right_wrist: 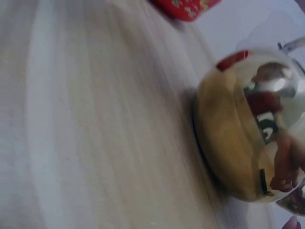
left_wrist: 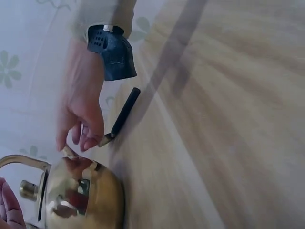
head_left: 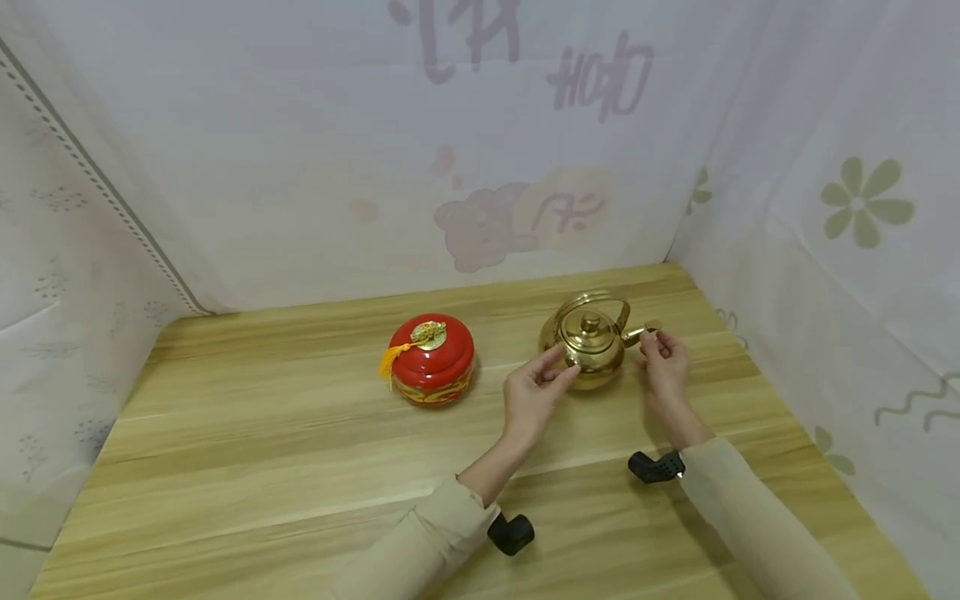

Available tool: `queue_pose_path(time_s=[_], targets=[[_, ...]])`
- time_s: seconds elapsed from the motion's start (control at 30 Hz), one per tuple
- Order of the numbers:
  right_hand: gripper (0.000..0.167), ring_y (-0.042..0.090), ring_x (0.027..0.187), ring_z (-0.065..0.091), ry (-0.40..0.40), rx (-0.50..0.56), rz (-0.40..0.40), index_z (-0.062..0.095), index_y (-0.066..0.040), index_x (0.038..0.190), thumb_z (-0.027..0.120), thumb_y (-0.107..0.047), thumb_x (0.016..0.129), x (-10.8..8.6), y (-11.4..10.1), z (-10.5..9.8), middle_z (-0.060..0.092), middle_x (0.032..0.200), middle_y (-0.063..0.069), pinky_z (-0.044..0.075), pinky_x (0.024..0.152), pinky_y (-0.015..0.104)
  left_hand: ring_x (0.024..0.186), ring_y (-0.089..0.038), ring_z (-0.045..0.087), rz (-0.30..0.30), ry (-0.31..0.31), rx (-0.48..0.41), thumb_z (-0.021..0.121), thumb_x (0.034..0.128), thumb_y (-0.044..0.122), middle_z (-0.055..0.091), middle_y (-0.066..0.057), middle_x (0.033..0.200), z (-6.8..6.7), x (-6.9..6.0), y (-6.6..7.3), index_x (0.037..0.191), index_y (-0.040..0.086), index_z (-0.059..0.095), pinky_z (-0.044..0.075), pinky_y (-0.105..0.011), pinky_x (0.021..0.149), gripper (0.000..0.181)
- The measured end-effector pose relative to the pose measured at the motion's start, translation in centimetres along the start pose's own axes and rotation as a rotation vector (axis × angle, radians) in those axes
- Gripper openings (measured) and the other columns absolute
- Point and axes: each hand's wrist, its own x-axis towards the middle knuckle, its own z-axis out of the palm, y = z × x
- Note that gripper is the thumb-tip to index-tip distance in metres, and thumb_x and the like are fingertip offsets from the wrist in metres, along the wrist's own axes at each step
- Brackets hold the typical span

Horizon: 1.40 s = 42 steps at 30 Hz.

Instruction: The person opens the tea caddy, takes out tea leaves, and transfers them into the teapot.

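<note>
A shiny gold teapot [head_left: 587, 346] with a hooped top handle and a knobbed lid stands upright on the table. My left hand [head_left: 531, 400] is at its front left side, the thumb and fingers apart and seeming to touch the body. On the right, my right hand [head_left: 667, 371] pinches the end of the spout [head_left: 632, 337]. The left wrist view shows these right fingertips [left_wrist: 90, 142] at the spout. A thin black stick [left_wrist: 126, 111] appears beside them; whether it is held cannot be told. In the right wrist view the teapot's body [right_wrist: 224, 124] fills the right side.
A round red lidded jar [head_left: 432, 367] with a gold ornament and yellow tassel [head_left: 392, 360] stands left of the teapot. Both are on a wood-grain table [head_left: 300, 450]. Printed cloth walls [head_left: 315, 167] enclose the back and sides. Black wrist devices [head_left: 512, 533] sit at both cuffs.
</note>
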Motion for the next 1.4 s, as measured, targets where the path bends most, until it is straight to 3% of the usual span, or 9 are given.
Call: queue_pose_path(time_s=[0.23,0.37,0.53,0.73,0.83,1.0,1.07,1.23,1.4], targets=[[0.013,0.001,0.067,0.050,-0.004,-0.086,0.014,0.052,-0.011,0.102,0.058,-0.018,0.093,1.4,0.2,0.6,0.052,0.077,-0.010,0.042,0.052,0.011,0.077,-0.018,0.070,0.043,0.027,0.053,0.071,0.0829,0.010,0.067,-0.017,0.110,2.9,2.3,-0.3,0.123,-0.002,0.060,0.049,-0.011,0.054,0.044],[0.009,0.002,0.066,0.051,-0.020,-0.143,0.001,0.050,-0.013,0.099,0.055,-0.020,0.095,1.3,0.4,0.9,0.052,0.076,-0.011,0.043,0.053,0.012,0.068,-0.025,0.069,0.073,0.055,0.106,0.072,0.0827,0.009,0.071,-0.017,0.092,3.8,3.2,-0.4,0.125,-0.004,0.057,0.040,-0.010,0.045,0.046],[0.010,0.002,0.068,0.053,-0.033,-0.171,-0.017,0.048,-0.015,0.099,0.053,-0.023,0.096,1.3,0.7,0.9,0.052,0.077,-0.012,0.045,0.057,0.012,0.062,-0.020,0.068,0.093,0.072,0.195,0.072,0.0824,0.012,0.072,-0.012,0.082,4.5,4.1,-0.4,0.126,-0.003,0.057,0.041,-0.010,0.043,0.048],[0.011,0.000,0.064,0.052,-0.036,-0.176,-0.030,0.048,-0.013,0.100,0.052,-0.023,0.097,1.3,0.7,1.0,0.052,0.076,-0.012,0.045,0.055,0.012,0.064,-0.015,0.069,0.133,0.095,0.297,0.071,0.0831,0.012,0.073,-0.010,0.082,5.0,4.9,-0.5,0.122,-0.004,0.059,0.047,-0.011,0.049,0.044],[0.012,0.000,0.063,0.052,-0.045,-0.169,-0.035,0.047,-0.012,0.101,0.052,-0.022,0.097,1.3,0.7,1.0,0.052,0.076,-0.011,0.045,0.054,0.012,0.067,-0.012,0.070,0.147,0.115,0.362,0.071,0.0840,0.013,0.073,-0.007,0.079,5.2,5.1,-0.7,0.120,-0.001,0.062,0.052,-0.014,0.058,0.040],[0.010,0.001,0.061,0.052,-0.074,-0.124,-0.043,0.046,-0.011,0.099,0.051,-0.020,0.097,1.3,0.9,1.0,0.053,0.075,-0.009,0.044,0.052,0.012,0.061,-0.009,0.068,0.144,0.133,0.436,0.069,0.0855,0.017,0.073,-0.002,0.074,5.3,5.4,-0.7,0.120,0.004,0.064,0.046,-0.013,0.048,0.037],[0.010,0.001,0.060,0.052,-0.080,-0.109,-0.047,0.046,-0.010,0.099,0.051,-0.019,0.097,1.3,0.9,1.0,0.053,0.074,-0.009,0.043,0.051,0.012,0.060,-0.009,0.068,0.140,0.125,0.443,0.069,0.0862,0.017,0.073,-0.002,0.073,5.4,5.5,-0.7,0.121,0.004,0.064,0.038,-0.012,0.040,0.037],[0.010,0.001,0.059,0.052,-0.081,-0.088,-0.065,0.046,-0.009,0.099,0.050,-0.017,0.097,1.3,0.8,0.9,0.053,0.073,-0.009,0.043,0.051,0.012,0.060,-0.015,0.069,0.137,0.096,0.405,0.066,0.0881,0.013,0.072,-0.007,0.073,5.7,5.8,-0.7,0.122,-0.001,0.062,0.032,-0.013,0.034,0.037],[0.010,0.001,0.062,0.053,-0.080,-0.120,-0.063,0.046,-0.010,0.100,0.051,-0.019,0.097,1.4,0.7,0.8,0.052,0.075,-0.008,0.045,0.053,0.012,0.063,-0.016,0.070,0.131,0.099,0.364,0.064,0.0888,0.009,0.072,-0.011,0.079,5.8,5.9,-0.6,0.121,-0.001,0.062,0.037,-0.011,0.037,0.033]])
